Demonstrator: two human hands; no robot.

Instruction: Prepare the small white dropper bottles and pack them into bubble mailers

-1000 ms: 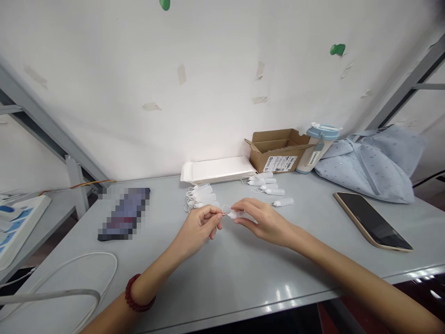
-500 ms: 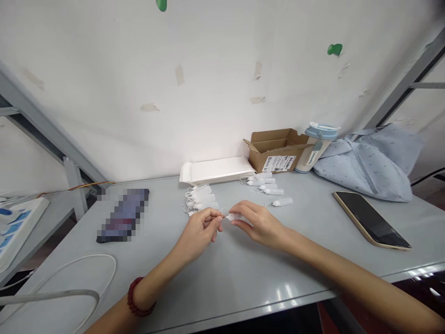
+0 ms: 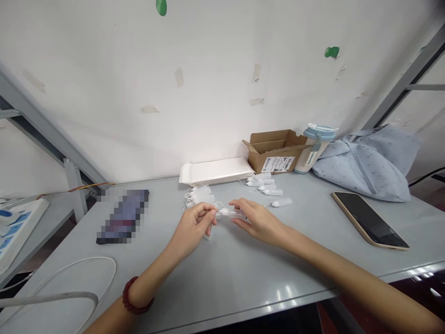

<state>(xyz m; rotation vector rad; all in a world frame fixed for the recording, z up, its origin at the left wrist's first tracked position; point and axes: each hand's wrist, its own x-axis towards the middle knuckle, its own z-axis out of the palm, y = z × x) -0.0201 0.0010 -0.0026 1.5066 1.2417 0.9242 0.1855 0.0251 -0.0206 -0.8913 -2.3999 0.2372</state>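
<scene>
“Left hand (image 3: 195, 227) first! What is it up to?”

“Thumb and fingers are pinched together on a thin bit (image 3: 217, 211), right by the tip of a small bottle (image 3: 232, 213). The bit is too tiny for me to tell what it is.”

“And just behind that hand?”

“A bunch of bottles (image 3: 204, 199) lies close together, tips to the left. They are up toward the back edge of the tabletop (image 3: 264, 273), maybe so they are out of the way.”

“Where is the small bottle?”

“Over the middle of the tabletop, between both hands, on its side. Its tip points left, I think so it meets the left fingers.”

“What about the right hand (image 3: 260, 220)?”

“Its thumb and fingers curl around the bottle's fat end, from above and below. I guess that stops it wobbling.”

“And more to the right?”

“Some other bottles (image 3: 273, 192) lie near the back edge, in front of a brown box (image 3: 259, 161). Maybe the gap keeps them from mixing with the left bunch. Then a phone (image 3: 370, 220) lies toward the front edge, well apart from the hands.”
</scene>
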